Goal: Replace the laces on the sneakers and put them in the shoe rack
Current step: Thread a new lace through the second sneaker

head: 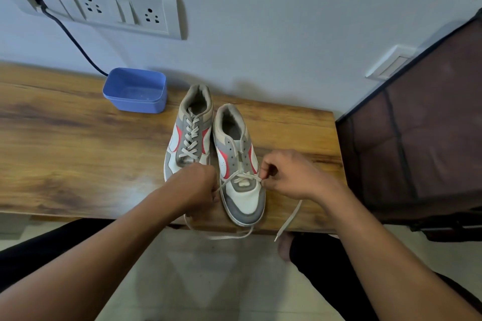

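Above the pale tiled floor (pixel 208 281), loose lace (pixel 288 219) ends hang over the near edge of the wooden table (pixel 78 151). The left hand (pixel 197 185) grips one strand and the right hand (pixel 289 174) pinches the other, either side of the right sneaker (pixel 242 198), which is laced only near its toe. It lies lengthwise, toe near and heel far, just beside the fully laced left sneaker (pixel 191 133). Farther left sits a blue tub (pixel 135 90). A dark fabric cabinet (pixel 417 125) stands at right, and a socket panel (pixel 125 10) is on the wall.
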### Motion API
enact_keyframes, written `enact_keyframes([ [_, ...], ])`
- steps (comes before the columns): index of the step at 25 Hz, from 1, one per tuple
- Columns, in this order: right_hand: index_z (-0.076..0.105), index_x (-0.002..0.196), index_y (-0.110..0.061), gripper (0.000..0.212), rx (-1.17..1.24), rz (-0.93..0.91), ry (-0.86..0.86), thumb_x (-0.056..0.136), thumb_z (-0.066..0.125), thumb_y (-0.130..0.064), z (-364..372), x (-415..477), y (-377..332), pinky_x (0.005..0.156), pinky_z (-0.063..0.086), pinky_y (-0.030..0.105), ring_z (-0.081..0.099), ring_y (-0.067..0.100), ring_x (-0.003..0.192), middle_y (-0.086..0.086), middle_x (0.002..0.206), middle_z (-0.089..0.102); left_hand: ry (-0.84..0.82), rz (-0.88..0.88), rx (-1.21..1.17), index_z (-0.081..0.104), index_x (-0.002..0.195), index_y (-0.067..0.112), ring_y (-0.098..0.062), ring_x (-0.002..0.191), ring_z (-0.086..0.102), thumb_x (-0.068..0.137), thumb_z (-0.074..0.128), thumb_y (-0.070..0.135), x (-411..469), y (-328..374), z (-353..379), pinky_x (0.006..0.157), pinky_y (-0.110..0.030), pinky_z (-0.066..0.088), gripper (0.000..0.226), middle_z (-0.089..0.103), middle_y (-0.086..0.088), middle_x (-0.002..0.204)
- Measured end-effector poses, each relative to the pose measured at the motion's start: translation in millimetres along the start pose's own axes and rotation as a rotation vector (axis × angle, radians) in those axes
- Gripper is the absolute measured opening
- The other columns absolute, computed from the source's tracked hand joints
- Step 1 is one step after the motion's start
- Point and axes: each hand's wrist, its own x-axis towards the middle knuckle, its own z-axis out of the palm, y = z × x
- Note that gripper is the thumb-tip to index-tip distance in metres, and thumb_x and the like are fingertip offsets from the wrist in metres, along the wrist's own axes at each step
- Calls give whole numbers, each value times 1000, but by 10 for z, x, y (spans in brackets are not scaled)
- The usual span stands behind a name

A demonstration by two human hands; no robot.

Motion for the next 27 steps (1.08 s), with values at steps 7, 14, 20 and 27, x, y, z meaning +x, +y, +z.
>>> enact_keyframes([
  [7, 78, 88, -12, 9, 513, -21, -18, 86, 83, -4, -372, -273, -280, 66, 57, 26, 74, 13, 67, 4, 75, 78, 21, 25, 9, 70, 93, 12, -24, 75, 57, 92, 65, 29, -31, -6, 28, 70, -36, 55, 18, 55, 0, 69],
  [14, 77, 96, -9, 7, 605, -114, 0, 93, 76, -3, -368, -181, -510, 61, 60, 30, 73, 16, 64, 7, 80, 77, 333, 205, -304, 67, 103, 39, -2, 72, 60, 84, 78, 46, -206, 40, -393, 63, -25, 43, 23, 69, 17, 83],
  [20, 77, 98, -4, 7, 635, -85, -16, 93, 75, 0, -563, -141, -501, 56, 58, 29, 67, 15, 63, 12, 82, 78, 355, 191, -244, 73, 89, 31, -2, 80, 63, 87, 76, 27, -109, -175, -482, 59, -15, 40, 6, 69, 17, 85],
  [27, 77, 98, -8, 6, 626, -87, 37, 92, 77, -4, -550, -58, -532, 54, 56, 27, 66, 14, 61, 5, 78, 77, 468, 310, -452, 80, 90, 24, -4, 79, 68, 85, 81, 29, -147, -150, -525, 65, -15, 48, 6, 76, 11, 82],
])
